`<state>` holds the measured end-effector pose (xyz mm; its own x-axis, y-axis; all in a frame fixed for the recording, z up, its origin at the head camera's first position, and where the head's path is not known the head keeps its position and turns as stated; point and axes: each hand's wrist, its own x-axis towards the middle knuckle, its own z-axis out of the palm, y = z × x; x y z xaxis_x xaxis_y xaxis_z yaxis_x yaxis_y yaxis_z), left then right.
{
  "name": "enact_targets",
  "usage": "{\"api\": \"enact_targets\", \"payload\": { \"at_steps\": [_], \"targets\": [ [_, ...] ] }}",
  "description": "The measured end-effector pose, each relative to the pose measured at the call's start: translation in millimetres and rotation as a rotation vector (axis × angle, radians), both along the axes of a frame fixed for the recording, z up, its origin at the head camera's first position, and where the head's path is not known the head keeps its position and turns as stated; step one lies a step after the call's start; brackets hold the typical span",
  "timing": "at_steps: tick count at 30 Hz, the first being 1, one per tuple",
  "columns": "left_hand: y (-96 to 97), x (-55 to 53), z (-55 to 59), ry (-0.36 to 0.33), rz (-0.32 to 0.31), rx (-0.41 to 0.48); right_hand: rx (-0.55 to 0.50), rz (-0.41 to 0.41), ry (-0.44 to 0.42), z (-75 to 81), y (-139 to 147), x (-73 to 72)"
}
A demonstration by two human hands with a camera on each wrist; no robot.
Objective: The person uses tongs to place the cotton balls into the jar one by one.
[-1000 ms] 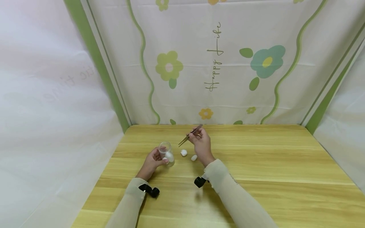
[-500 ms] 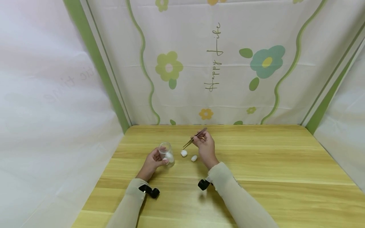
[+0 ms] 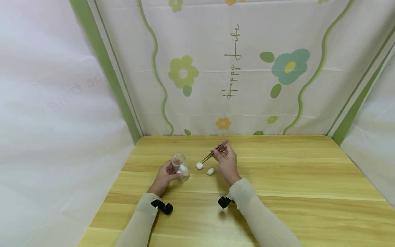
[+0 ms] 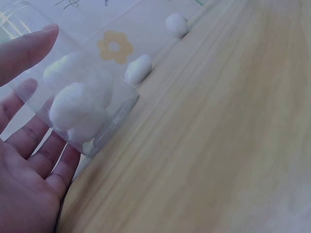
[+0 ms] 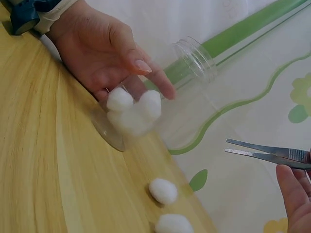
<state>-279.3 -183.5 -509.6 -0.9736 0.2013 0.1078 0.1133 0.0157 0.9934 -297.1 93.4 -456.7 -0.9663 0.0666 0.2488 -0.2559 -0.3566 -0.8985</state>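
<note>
A clear, lidless jar (image 3: 179, 160) stands on the table with several white cotton balls (image 5: 133, 114) inside, near its bottom. My left hand (image 3: 165, 175) grips the jar from the left, thumb in front and fingers behind. Tweezers (image 3: 214, 153) are pinched in my right hand (image 3: 226, 162), their tips apart with nothing between them. In the head view those tips point down at the upper edge of a loose cotton ball (image 3: 199, 166) to the right of the jar. A second loose cotton ball (image 3: 210, 171) lies beside it, nearer my right wrist.
The wooden table (image 3: 287, 178) reaches back to a white curtain (image 3: 210, 44) printed with flowers. Another white sheet (image 3: 61, 137) hangs along the left side. Each wrist carries a small black camera, such as the right one (image 3: 224, 202).
My right hand has moved right and a little toward me, bringing the tweezer tips down from above to the nearer-jar loose cotton ball. My left hand and the jar stay put.
</note>
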Motion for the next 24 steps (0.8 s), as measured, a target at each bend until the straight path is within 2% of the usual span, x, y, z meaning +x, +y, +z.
{"api": "enact_targets", "payload": {
  "at_steps": [7,17,24],
  "targets": [
    [0.3,0.2,-0.3,0.009,-0.008,0.025,-0.009,0.006,-0.021,-6.4,10.0,1.5],
    [0.7,0.2,-0.6,0.004,-0.003,0.015,-0.001,-0.006,-0.038,-12.6,10.3,4.1],
    [-0.1,-1.0,-0.7,-0.017,-0.002,0.018,0.000,-0.028,-0.010,-19.8,13.2,4.5]
  ]
}}
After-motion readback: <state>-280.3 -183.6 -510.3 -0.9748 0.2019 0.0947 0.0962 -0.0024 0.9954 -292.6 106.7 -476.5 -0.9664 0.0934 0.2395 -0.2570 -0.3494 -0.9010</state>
